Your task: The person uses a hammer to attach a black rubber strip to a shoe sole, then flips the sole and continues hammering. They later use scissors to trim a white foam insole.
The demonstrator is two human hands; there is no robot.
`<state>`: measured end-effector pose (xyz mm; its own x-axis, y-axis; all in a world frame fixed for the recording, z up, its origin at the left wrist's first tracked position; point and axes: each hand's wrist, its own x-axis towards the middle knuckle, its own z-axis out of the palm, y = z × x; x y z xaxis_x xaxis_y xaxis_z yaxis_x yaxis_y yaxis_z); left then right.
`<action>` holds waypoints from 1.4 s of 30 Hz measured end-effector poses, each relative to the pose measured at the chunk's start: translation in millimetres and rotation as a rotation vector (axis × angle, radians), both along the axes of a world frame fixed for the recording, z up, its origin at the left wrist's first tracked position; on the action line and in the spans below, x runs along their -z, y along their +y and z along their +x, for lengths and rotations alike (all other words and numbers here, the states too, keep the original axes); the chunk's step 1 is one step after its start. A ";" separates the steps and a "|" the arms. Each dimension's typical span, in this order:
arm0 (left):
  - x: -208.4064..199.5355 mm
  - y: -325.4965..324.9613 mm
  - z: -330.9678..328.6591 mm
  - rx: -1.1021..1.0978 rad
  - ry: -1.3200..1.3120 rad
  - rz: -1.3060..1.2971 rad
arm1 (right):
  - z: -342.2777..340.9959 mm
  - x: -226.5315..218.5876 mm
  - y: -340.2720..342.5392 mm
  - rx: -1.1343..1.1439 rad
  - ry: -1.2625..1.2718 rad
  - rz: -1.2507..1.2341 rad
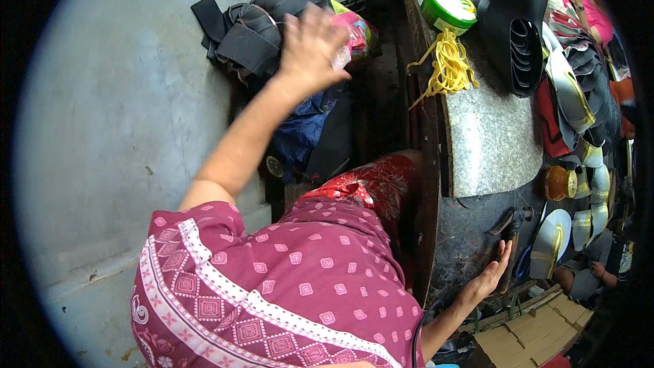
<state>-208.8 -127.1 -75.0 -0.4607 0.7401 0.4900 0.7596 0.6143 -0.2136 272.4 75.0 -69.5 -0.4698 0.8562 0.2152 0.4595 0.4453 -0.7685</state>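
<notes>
Nearest, at four o'clock, the right hand (492, 269) is laid flat and open, fingers spread, against the dark round worktop (470, 232), with nothing gripped; a hammer (509, 219) is seen just beyond its fingertips. Farther off, at twelve o'clock, the left hand (310, 48) is stretched out with fingers loosely curled over a clear plastic packet (343, 54); whether it is actually gripped cannot be told. The packet is set beside black bags (248, 34). Yellow cord (446, 65) lies on a granite slab (490, 136).
</notes>
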 end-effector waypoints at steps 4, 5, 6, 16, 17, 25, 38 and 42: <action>-3.8 -39.3 -99.5 -0.691 -0.180 -0.208 | 1.1 -0.5 0.1 0.015 0.019 -0.041; 2.7 -40.4 -114.0 -0.631 -0.207 -0.174 | 1.8 -0.4 0.1 0.019 0.026 -0.050; 8.4 -40.2 -124.3 -0.625 -0.263 -0.204 | 2.5 0.0 0.0 0.011 0.030 -0.050; -102.4 -73.6 -6.4 -0.293 -0.005 0.000 | 5.6 5.5 3.1 -0.022 0.050 -0.042; -108.2 -75.9 20.8 -0.269 -0.021 -0.009 | 5.6 5.4 3.2 -0.012 0.062 -0.057; -9.2 0.3 137.2 -0.177 -0.686 -0.544 | 8.1 5.0 1.4 -0.040 0.039 -0.016; -103.2 -64.9 53.7 0.354 -0.879 -0.183 | 7.2 3.0 0.9 -0.034 -0.007 -0.001; -85.7 -67.0 -39.6 -0.220 -0.646 -0.313 | 7.4 4.7 1.9 -0.033 0.015 -0.029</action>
